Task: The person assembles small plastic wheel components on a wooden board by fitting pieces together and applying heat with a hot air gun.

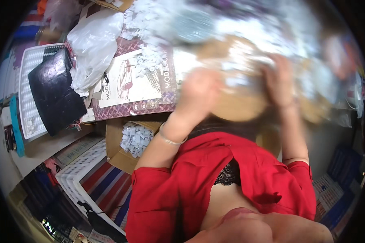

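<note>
In front of me at the table's edge is a tan, cardboard-coloured piece (pixel 239 108) with a rounded near edge, smeared by motion. Small whitish pieces (pixel 236 79) lie on or over its middle, too blurred to name. My left hand (pixel 200 93), with a bangle on its wrist, is at the left side of the tan piece; its fingers are smeared. At the right side of it is my right hand (pixel 279 79), blurred too, so whether either hand grips the piece is unclear. A round, translucent bluish thing (pixel 192 25) sits beyond my left hand.
Small white plastic parts (pixel 150 56) are heaped on a patterned printed sheet (pixel 136 106). Left of them are a clear plastic bag (pixel 96 44), a black curved panel (pixel 54 95) and a white basket (pixel 26 101). Below the table edge stands an open carton (pixel 115 150) of white parts.
</note>
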Motion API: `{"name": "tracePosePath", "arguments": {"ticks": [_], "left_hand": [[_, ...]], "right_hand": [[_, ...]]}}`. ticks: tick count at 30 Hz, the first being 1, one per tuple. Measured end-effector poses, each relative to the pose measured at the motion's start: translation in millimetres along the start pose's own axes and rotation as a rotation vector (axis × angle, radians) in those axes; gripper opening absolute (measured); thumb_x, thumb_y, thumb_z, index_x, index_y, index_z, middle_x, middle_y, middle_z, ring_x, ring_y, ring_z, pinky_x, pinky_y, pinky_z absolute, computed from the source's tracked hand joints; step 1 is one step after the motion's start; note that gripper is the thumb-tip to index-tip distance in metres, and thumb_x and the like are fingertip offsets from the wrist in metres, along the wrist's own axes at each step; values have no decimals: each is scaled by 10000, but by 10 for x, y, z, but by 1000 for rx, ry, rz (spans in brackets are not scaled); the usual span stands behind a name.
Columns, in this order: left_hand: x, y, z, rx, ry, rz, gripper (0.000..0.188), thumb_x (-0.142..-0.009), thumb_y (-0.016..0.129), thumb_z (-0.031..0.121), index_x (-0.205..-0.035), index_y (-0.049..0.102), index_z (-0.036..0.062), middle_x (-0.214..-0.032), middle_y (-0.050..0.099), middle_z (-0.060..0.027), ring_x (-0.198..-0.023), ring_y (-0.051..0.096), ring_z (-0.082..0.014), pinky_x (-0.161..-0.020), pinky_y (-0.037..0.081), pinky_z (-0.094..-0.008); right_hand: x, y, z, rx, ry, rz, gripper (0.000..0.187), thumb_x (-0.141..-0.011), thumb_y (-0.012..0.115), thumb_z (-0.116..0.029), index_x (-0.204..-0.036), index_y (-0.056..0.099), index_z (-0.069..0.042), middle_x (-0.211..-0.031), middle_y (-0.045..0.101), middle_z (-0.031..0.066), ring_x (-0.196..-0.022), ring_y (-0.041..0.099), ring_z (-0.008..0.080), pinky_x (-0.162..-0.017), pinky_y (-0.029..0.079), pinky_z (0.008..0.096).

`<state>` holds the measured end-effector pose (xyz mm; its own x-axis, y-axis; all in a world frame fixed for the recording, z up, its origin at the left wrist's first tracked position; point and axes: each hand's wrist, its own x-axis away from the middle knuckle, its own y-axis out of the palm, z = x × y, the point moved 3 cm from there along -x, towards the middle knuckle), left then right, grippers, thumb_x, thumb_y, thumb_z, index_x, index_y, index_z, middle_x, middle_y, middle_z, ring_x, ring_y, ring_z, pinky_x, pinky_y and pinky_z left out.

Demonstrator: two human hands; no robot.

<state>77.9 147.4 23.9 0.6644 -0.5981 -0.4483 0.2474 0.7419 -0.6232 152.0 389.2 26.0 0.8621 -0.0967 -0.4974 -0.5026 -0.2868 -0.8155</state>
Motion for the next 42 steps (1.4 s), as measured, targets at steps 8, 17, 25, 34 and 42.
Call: {"name": "tracePosePath", "arguments": {"ticks": [8,17,25,34,42], "left_hand": [[241,-547,-529,-342,-328,149,53,-835,664,36,-879,664,7,-865,583,-154,-831,568,-345,-750,456,-442],[231,-579,-367,-31,-387,148,65,-837,648,-13,-897,670,1,-848,604,-135,-810,589,-317,-739,474,-403],[-306,105,43,64,-64,-128,258,-746,618,-71,-972,707,16,-911,571,-136,-888,551,-319,-808,463,-409],[-280,245,144,-348,60,-197,265,-771,602,5,-1006,724,27,-902,549,-145,-899,532,-307,-817,459,-387],[-315,183,106,-163,170,-86,259,-777,657,-26,-1032,670,17,-886,600,-124,-838,562,-303,-763,472,-390]], "right_hand": [[-795,853,-1508,-398,-277,-483,156,-835,573,-100,-967,644,-59,-969,613,141,-896,645,340,-758,533,427],[-584,516,-1008,-451,-216,-259,91,-852,600,-99,-934,631,-73,-928,626,147,-891,622,363,-770,512,427],[-354,334,-310,-319,-122,-248,105,-820,699,-70,-904,637,-71,-889,652,88,-842,633,303,-742,516,400],[-388,321,-234,-214,-189,-331,124,-820,718,-179,-906,682,-98,-914,647,52,-885,610,269,-809,453,378],[-318,173,-427,-488,165,-276,148,-873,692,-125,-1005,699,-58,-861,673,100,-816,654,273,-744,531,365]]}}
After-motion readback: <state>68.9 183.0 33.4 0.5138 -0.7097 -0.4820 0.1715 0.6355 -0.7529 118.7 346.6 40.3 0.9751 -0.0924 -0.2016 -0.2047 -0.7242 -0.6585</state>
